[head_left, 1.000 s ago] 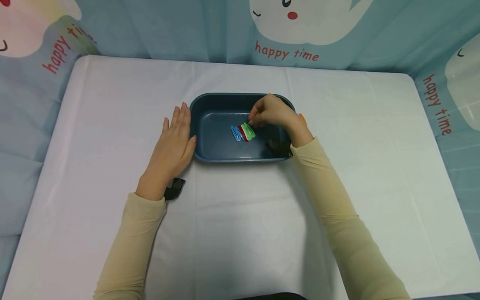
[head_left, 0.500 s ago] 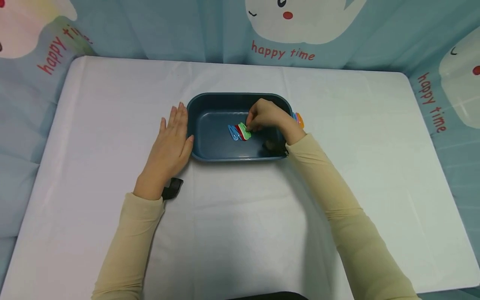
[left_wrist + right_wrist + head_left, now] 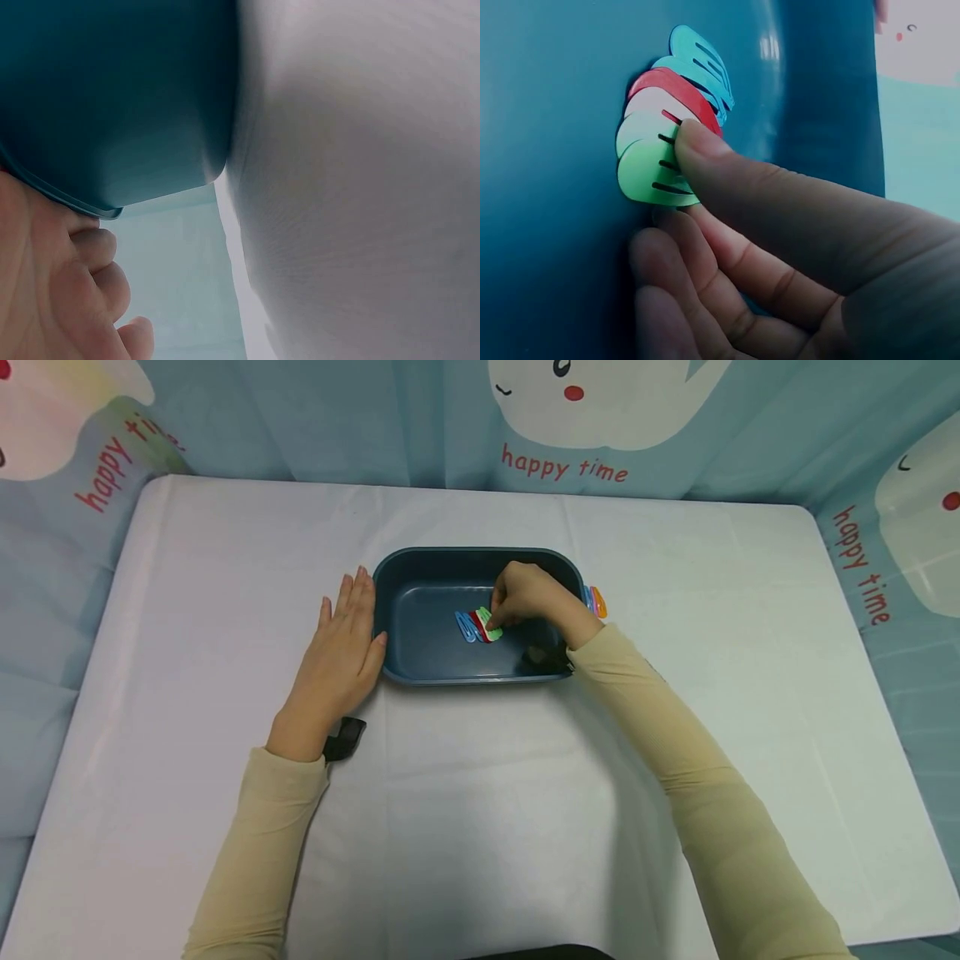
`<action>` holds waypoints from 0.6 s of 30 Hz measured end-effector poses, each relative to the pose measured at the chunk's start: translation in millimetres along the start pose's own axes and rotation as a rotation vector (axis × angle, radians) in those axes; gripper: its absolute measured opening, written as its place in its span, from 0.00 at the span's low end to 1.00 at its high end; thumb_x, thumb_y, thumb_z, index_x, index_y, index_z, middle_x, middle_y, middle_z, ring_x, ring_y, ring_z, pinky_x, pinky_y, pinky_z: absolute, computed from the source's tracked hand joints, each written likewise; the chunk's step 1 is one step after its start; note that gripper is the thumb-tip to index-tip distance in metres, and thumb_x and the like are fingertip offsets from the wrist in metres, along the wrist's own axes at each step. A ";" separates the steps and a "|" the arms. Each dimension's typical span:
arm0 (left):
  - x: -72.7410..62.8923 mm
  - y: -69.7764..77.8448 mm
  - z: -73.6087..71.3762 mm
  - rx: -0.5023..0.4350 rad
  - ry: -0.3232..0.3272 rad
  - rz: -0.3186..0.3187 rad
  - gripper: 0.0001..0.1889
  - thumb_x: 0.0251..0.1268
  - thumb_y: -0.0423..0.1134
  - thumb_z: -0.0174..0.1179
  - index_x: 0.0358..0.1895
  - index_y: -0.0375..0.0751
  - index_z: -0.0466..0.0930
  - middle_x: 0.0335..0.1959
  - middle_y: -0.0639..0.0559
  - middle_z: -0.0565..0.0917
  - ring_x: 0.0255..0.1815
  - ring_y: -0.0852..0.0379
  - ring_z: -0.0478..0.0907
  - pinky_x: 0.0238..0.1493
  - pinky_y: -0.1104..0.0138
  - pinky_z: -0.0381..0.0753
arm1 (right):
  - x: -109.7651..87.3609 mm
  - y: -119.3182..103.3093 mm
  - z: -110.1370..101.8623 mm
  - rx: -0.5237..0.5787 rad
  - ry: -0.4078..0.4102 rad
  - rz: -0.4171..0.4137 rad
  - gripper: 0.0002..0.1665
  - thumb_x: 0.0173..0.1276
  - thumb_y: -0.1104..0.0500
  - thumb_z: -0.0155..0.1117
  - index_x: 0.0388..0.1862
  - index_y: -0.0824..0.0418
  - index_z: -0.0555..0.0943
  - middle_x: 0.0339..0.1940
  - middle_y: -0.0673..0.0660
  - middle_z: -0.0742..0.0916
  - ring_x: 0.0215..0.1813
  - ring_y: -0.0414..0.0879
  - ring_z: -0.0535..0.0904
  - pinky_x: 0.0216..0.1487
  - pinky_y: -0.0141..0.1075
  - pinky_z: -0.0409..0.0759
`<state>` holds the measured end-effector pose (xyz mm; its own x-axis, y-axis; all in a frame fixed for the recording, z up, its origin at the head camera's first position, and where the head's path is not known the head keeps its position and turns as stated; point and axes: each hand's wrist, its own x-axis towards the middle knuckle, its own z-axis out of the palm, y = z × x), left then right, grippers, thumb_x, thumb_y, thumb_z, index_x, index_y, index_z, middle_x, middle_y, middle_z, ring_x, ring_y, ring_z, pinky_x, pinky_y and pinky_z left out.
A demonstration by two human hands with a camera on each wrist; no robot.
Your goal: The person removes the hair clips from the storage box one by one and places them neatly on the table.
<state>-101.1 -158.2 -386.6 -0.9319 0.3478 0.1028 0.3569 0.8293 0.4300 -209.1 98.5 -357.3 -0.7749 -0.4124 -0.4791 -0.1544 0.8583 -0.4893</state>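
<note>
A row of overlapping snap hair clips (image 3: 467,627), blue, red, white and green, lies on the floor of a dark blue tray (image 3: 427,681). Over its green end, my right hand (image 3: 528,593) reaches in with curled fingers. In the right wrist view, the thumb (image 3: 712,161) lies on the green hair clips (image 3: 645,172) with fingers close beneath, pinching them; the fingertip contact behind is hidden. My left hand (image 3: 341,643) rests flat along the tray's left side, fingers straight. In the left wrist view, that hand's fingers (image 3: 82,300) touch the rim of the tray (image 3: 112,150).
More hair clips (image 3: 597,602), orange and bluish, show just outside the tray's right edge, partly hidden by it. A white cloth covers the table (image 3: 480,827). Blue printed curtains (image 3: 337,418) hang behind the table and at its sides.
My right hand has moved slightly down and left within the tray, its fingertips coming onto the green clips. The left hand stays against the tray. The whole view has shifted slightly.
</note>
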 end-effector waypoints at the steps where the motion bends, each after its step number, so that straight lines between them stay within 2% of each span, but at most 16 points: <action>1: 0.2 0.2 -0.1 0.000 -0.001 0.000 0.33 0.75 0.41 0.37 0.74 0.31 0.35 0.76 0.42 0.38 0.76 0.49 0.32 0.71 0.49 0.34 | -0.4 -0.1 -0.2 0.002 0.000 0.002 0.12 0.55 0.57 0.73 0.23 0.63 0.81 0.22 0.54 0.84 0.24 0.43 0.76 0.29 0.33 0.73; 18: -1.3 1.4 -0.9 0.004 -0.012 -0.015 0.32 0.75 0.42 0.36 0.74 0.31 0.35 0.76 0.43 0.36 0.76 0.50 0.31 0.71 0.50 0.33 | -4.0 3.8 -1.5 0.163 -0.003 0.046 0.09 0.58 0.61 0.71 0.26 0.65 0.81 0.27 0.56 0.84 0.29 0.45 0.79 0.35 0.35 0.79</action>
<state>-99.4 -157.9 -385.3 -0.9363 0.3404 0.0858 0.3432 0.8360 0.4282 -207.5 103.8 -356.2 -0.7767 -0.3749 -0.5061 -0.0172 0.8158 -0.5780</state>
